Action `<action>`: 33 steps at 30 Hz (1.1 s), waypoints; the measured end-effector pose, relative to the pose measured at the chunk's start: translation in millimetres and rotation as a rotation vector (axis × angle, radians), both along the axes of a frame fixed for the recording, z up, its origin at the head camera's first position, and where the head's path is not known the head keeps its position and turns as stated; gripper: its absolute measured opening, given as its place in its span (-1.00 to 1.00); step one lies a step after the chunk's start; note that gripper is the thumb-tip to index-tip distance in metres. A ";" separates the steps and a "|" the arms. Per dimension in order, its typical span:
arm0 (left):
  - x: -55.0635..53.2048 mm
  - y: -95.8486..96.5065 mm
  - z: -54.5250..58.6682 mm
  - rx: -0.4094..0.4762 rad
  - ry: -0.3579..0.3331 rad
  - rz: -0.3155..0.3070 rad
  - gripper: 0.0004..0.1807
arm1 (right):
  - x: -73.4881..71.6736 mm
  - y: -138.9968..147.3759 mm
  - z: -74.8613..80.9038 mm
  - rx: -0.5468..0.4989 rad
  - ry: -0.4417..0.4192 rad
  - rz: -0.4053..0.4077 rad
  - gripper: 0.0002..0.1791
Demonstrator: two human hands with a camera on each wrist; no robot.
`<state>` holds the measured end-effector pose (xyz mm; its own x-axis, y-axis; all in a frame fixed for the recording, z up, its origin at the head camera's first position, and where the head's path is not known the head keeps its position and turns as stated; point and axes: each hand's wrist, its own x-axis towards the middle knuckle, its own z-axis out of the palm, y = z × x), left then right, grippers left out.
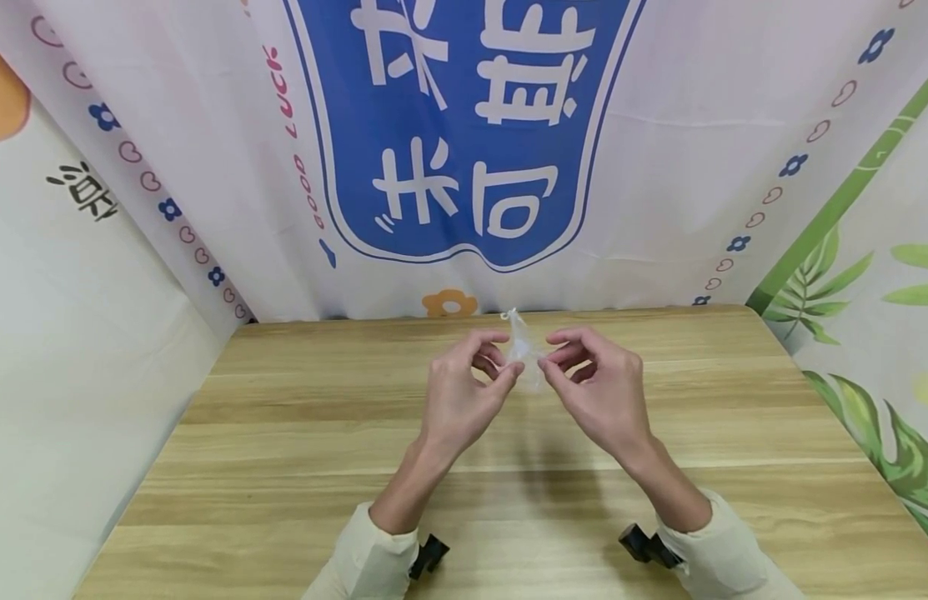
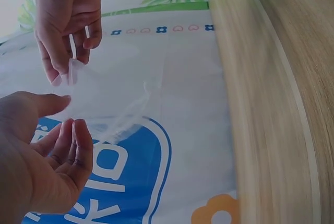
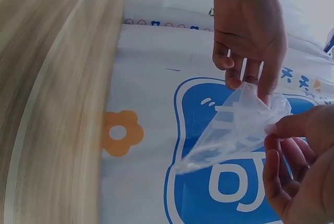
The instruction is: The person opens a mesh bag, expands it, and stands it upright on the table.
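Note:
A thin clear plastic bag (image 1: pixel 522 346), tapering to a narrow twisted-looking end, hangs between my two hands above the back part of the table. My left hand (image 1: pixel 467 387) holds the bag's edge from the left, thumb and fingers curled about it. From the right, my right hand (image 1: pixel 602 387) pinches the opposite edge between thumb and fingertips. In the right wrist view the bag (image 3: pixel 229 130) spreads wide near the fingers and narrows toward its far end. The left wrist view shows the see-through film (image 2: pixel 125 125) beyond my left fingers.
A wood-grain table (image 1: pixel 283 467) lies beneath my hands. A printed white curtain (image 1: pixel 674 200) with a blue emblem hangs along its back edge, and other printed sheets border both sides. Black wrist mounts (image 1: pixel 429 557) sit at the cream sleeves (image 1: pixel 373 554).

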<state>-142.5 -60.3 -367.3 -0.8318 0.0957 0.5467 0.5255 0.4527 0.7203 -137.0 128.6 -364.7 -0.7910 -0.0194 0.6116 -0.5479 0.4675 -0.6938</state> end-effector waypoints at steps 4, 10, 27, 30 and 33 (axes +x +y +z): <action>-0.9 -0.8 0.6 0.013 -0.030 -0.007 -0.68 | -1.6 -0.3 -0.8 0.005 0.061 0.003 -0.73; -1.9 -2.0 0.5 0.020 -0.043 -0.012 -0.78 | -3.5 0.5 -1.8 0.039 0.138 0.032 -0.71; -0.7 -3.6 1.4 0.023 0.072 -0.001 -0.69 | -2.7 1.8 -1.8 0.033 0.078 0.040 -0.69; -0.5 -4.8 2.3 0.004 0.112 -0.007 -0.67 | -2.2 2.6 -1.5 0.042 0.049 0.030 -0.69; -0.4 -5.9 3.1 -0.013 0.128 -0.018 -0.68 | -1.7 2.7 -0.8 0.045 0.019 0.041 -0.70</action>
